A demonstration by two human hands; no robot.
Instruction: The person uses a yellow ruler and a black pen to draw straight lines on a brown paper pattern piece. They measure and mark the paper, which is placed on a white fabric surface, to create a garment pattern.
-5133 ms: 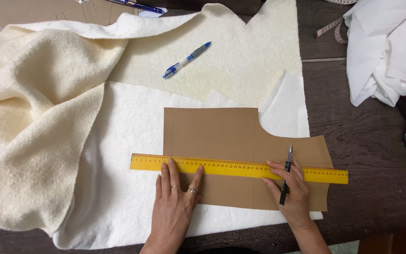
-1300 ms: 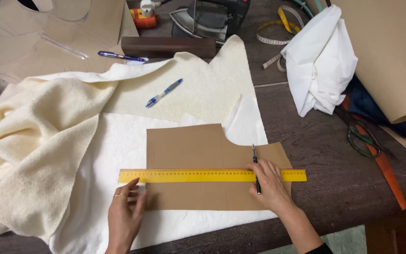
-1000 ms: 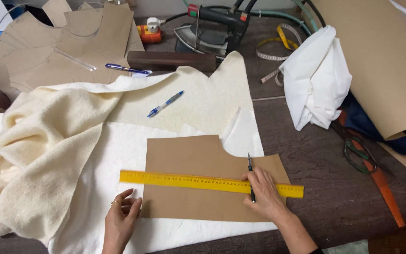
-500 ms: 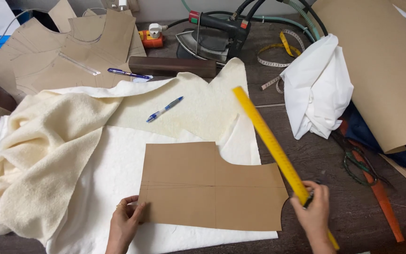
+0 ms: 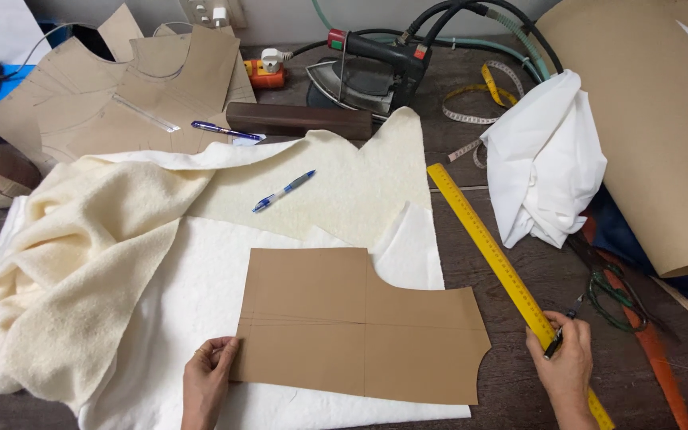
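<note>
A brown cardboard pattern piece [image 5: 360, 322] lies flat on cream fleece fabric [image 5: 161, 263], with thin drawn lines crossing it. My left hand [image 5: 207, 381] rests on the fabric with its fingertips pressing the pattern's lower left corner. My right hand [image 5: 563, 368] is off the pattern at the lower right, holding a dark pen [image 5: 563, 328] and the near end of a long yellow ruler [image 5: 495, 259]. The ruler lies diagonally on the dark wooden table [image 5: 511, 398], pointing up and left.
A blue pen [image 5: 283, 191] lies on the fabric. Behind stand an iron [image 5: 368, 72], more cardboard patterns [image 5: 137, 87], another pen [image 5: 224, 130], a tape measure [image 5: 487, 95]. Bunched white cloth [image 5: 547, 159], a large cardboard sheet [image 5: 654, 119] and scissors [image 5: 619, 295] lie right.
The ruler, earlier lying across the pattern, was lifted off and swung to the right onto the table by my right hand. My left hand slid from the ruler to the pattern's corner.
</note>
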